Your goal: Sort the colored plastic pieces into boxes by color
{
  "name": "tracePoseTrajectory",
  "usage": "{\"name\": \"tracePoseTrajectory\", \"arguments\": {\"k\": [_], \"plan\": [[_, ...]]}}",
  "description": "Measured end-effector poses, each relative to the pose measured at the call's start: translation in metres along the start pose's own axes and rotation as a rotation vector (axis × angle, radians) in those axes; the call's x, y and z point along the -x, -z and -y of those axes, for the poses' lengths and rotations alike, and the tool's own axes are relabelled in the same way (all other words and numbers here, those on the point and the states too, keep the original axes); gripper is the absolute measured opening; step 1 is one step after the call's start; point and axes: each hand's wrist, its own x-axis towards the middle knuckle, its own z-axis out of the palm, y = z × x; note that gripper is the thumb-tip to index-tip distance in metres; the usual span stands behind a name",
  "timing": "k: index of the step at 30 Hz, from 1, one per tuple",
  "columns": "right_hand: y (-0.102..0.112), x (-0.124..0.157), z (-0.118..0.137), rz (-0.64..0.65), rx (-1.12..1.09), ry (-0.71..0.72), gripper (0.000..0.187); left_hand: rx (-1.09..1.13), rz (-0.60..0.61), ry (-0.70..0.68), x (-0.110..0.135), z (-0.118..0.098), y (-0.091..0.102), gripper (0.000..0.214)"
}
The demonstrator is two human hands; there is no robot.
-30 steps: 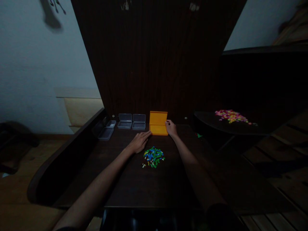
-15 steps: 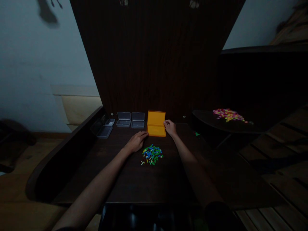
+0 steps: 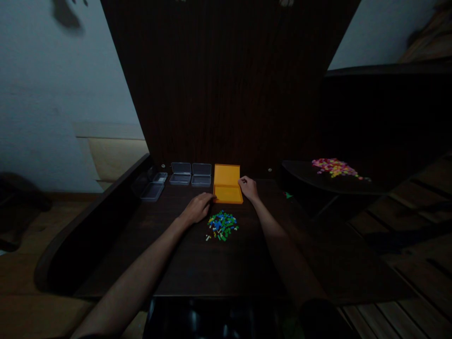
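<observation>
An orange hinged box (image 3: pixel 227 189) stands open on the dark table (image 3: pixel 219 263), its lid raised toward the back. My right hand (image 3: pixel 248 188) grips the box's right edge with curled fingers. My left hand (image 3: pixel 197 207) rests on the table at the box's front left corner, fingertips touching it, fingers loosely together. Just in front of the box lies a small heap of blue, green and yellow beads (image 3: pixel 222 225), between my two forearms.
Two clear plastic boxes (image 3: pixel 191 173) sit left of the orange one, and two more clear boxes (image 3: pixel 154 187) lie by the table's left rim. A pile of pink and yellow beads (image 3: pixel 334 168) rests on a dark side surface at right. A dark panel rises behind.
The orange box has slid a little toward me and to the left, with both hands following it. The lid looks tilted further back.
</observation>
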Motion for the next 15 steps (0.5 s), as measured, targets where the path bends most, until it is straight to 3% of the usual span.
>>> {"name": "tracePoseTrajectory", "arguments": {"k": [15], "plan": [[0.0006,0.0011,0.0052,0.041,0.052,0.033,0.016,-0.012,-0.049,0.004,-0.0007,0.0024,-0.0018,0.028]]}}
